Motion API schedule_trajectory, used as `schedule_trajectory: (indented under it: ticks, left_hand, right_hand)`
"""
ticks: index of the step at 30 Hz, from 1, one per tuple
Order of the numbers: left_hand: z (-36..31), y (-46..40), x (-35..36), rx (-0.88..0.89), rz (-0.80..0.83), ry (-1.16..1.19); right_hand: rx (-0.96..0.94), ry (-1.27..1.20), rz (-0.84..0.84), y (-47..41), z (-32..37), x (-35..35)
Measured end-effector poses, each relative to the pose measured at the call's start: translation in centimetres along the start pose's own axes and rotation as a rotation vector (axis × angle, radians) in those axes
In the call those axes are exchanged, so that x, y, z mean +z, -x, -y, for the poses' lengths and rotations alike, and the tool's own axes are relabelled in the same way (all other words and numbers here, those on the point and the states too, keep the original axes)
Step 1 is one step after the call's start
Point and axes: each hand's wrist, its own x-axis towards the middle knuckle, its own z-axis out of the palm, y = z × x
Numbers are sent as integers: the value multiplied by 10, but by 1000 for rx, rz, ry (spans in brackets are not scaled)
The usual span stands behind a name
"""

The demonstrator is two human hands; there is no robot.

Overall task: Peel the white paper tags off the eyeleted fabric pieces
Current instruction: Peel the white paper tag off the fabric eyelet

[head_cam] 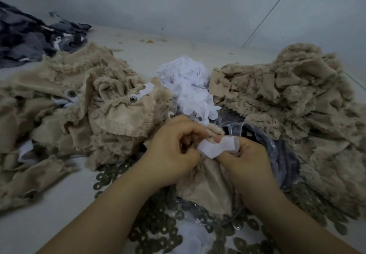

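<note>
A beige furry fabric piece (208,182) hangs between my hands at the centre. My left hand (172,150) grips its upper edge with curled fingers. My right hand (245,154) pinches a white paper tag (215,146) that sticks to the fabric and is partly lifted off it. On the left lies a pile of beige fabric pieces (83,103) with metal eyelets (133,99) and white tags still on some. A second pile of beige pieces (293,103) lies on the right.
A heap of peeled white paper tags (190,87) sits behind my hands. Several dark metal washers (158,232) and a clear plastic bag (273,150) cover the white table in front. Dark grey fabric (29,36) lies at the back left, below a pale wall.
</note>
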Motion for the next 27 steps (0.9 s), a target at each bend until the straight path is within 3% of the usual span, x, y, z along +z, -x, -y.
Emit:
schedule_trajectory:
  ticks: [3, 7, 10, 12, 15, 17, 21, 27]
  left_hand:
    - [4, 3, 5, 115, 129, -138]
    - [6, 2, 12, 167, -48, -272]
    - [6, 2, 10, 182, -167, -107]
    - [4, 1, 8, 102, -201, 46]
    - [-4, -1, 1, -61, -131, 383]
    - [-6, -3, -5, -153, -79, 456]
    - [-4, -12, -11, -257, -19, 333]
    - [7, -17, -5, -179, 123, 41]
  right_hand:
    - [-35, 62, -27, 0, -1, -1]
    - [-64, 3, -13, 0, 0, -1]
    - [-71, -38, -6, 0, 1, -1]
    - [-42, 16, -42, -3, -2, -2]
    - [-18, 151, -83, -6, -6, -5]
    - [-77, 229, -47, -5, -3, -2]
    - [-131, 334, 1, -1, -3, 3]
    - [-131, 272, 39, 3, 1, 6]
